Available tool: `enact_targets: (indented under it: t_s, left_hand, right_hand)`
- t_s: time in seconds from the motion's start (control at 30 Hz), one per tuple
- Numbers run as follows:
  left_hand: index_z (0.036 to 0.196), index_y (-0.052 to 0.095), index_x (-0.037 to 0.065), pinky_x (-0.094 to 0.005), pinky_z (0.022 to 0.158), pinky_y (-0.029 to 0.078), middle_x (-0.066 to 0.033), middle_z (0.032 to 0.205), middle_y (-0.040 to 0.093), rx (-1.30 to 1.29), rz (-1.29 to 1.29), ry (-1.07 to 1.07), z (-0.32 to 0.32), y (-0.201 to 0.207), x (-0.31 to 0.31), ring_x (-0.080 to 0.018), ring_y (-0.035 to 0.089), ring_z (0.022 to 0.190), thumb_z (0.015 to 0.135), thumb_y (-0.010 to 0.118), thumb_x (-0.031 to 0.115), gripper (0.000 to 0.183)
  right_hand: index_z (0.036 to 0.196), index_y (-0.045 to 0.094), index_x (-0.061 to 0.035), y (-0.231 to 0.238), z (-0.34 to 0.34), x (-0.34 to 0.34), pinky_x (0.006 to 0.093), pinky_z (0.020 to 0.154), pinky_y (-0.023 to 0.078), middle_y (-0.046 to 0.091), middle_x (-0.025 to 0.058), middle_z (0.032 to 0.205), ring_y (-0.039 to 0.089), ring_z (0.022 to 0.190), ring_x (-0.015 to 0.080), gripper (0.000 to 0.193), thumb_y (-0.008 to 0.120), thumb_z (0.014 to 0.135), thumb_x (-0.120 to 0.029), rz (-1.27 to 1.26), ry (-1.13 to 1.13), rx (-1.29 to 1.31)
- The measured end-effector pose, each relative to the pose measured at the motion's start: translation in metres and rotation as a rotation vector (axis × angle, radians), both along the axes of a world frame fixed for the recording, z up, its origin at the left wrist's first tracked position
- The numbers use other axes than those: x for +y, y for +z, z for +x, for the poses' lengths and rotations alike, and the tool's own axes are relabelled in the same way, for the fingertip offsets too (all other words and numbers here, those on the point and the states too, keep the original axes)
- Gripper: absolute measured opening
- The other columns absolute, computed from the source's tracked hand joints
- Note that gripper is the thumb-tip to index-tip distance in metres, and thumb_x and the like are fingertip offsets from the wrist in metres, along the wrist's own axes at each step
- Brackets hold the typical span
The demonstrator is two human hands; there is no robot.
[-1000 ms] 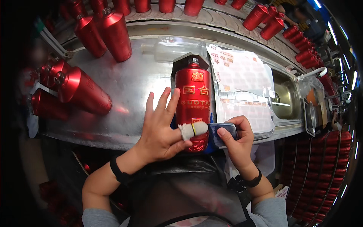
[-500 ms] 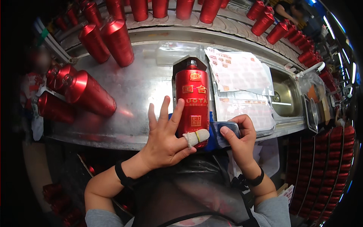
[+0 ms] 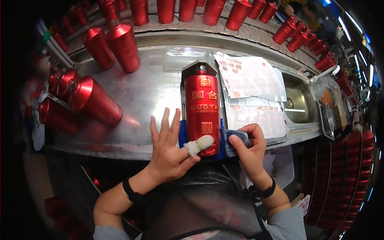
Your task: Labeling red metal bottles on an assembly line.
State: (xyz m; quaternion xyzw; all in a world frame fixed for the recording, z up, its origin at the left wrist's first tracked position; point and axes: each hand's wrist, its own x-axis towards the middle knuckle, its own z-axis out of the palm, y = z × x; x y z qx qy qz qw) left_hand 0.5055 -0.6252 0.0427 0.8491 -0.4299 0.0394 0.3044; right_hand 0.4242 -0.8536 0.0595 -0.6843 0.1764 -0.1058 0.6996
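Note:
A red bottle [image 3: 203,106] with gold lettering lies on its back in front of me, neck pointing away, in a dark holder [image 3: 186,73]. My left hand [image 3: 170,154] is open, its fingers spread. The index finger wears a white fabric finger cover [image 3: 201,145] and rests across the lower part of the bottle. My right hand [image 3: 251,150] pinches a flat grey-blue piece with rounded corners [image 3: 237,138] between thumb and fingers, beside the bottle's lower right edge. Blue material [image 3: 183,134] shows under the bottle.
Printed sheets [image 3: 252,80] lie right of the bottle, before a metal sink [image 3: 300,100]. More red bottles [image 3: 96,100] stand on the metal table [image 3: 148,96] at left. Beyond it runs a conveyor [image 3: 192,30] of bottles. Stacked red bottles [image 3: 340,172] fill the right side.
The bottles on the conveyor have shifted to the right. My left hand has slid slightly left and down, its covered finger staying on the bottle. My right hand keeps its pinch on the flat piece.

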Motion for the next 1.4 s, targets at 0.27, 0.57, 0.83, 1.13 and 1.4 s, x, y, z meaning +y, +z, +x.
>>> enact_targets:
  t_s: [0.27,0.57,0.83,1.13,1.4]
  left_hand:
    - [0.092,0.075,0.015,-0.0725,0.106,0.011,-0.0289,0.155,0.025,-0.151,-0.088,0.057,0.04,0.0,-0.024,-0.0537,0.022,0.14,0.091,0.058,0.043,0.033]
    - [0.117,0.071,0.019,-0.067,0.11,0.0,-0.0306,0.157,0.017,0.098,-0.044,0.029,-0.014,-0.018,0.006,-0.0525,0.012,0.144,0.096,0.051,0.046,0.04]
    - [0.119,0.069,0.003,-0.0598,0.115,0.004,-0.0315,0.153,0.028,0.32,-0.388,0.187,-0.02,-0.014,0.038,-0.0383,0.031,0.143,0.095,0.05,0.026,0.038]
    - [0.125,0.068,0.016,-0.0633,0.113,0.003,-0.0315,0.155,0.022,0.265,-0.25,0.032,-0.009,-0.019,0.008,-0.0433,0.026,0.144,0.097,0.052,0.041,0.041]
    - [0.124,0.068,0.008,-0.0628,0.113,-0.001,-0.0335,0.156,0.016,0.163,-0.172,-0.055,-0.006,-0.027,0.012,-0.0407,0.018,0.148,0.099,0.044,0.046,0.05]
  right_hand:
    - [0.102,0.052,-0.0029,0.001,0.0,0.005,0.0192,0.068,0.047,0.061,0.0013,0.088,0.057,0.078,0.0035,0.023,0.07,0.088,-0.004,-0.028,0.01,-0.004]
    - [0.092,0.065,-0.0066,0.037,0.056,0.003,0.0324,0.071,0.047,0.062,0.0061,0.088,0.061,0.079,0.0216,0.025,0.076,0.07,0.0,-0.852,0.223,-0.492]
    - [0.089,0.07,-0.0104,0.035,0.03,0.028,0.0376,0.076,0.048,0.063,0.0031,0.092,0.061,0.088,0.0241,0.025,0.072,0.064,-0.01,-1.107,0.659,-0.698]
    - [0.091,0.069,-0.0065,0.026,0.009,0.008,0.0353,0.067,0.048,0.064,0.005,0.084,0.061,0.074,0.0241,0.028,0.076,0.064,0.001,-0.613,0.487,-0.48]
    - [0.094,0.059,-0.0033,0.011,0.009,-0.006,0.0196,0.066,0.047,0.062,0.001,0.084,0.056,0.074,0.0044,0.019,0.075,0.086,-0.01,0.055,0.006,0.061]
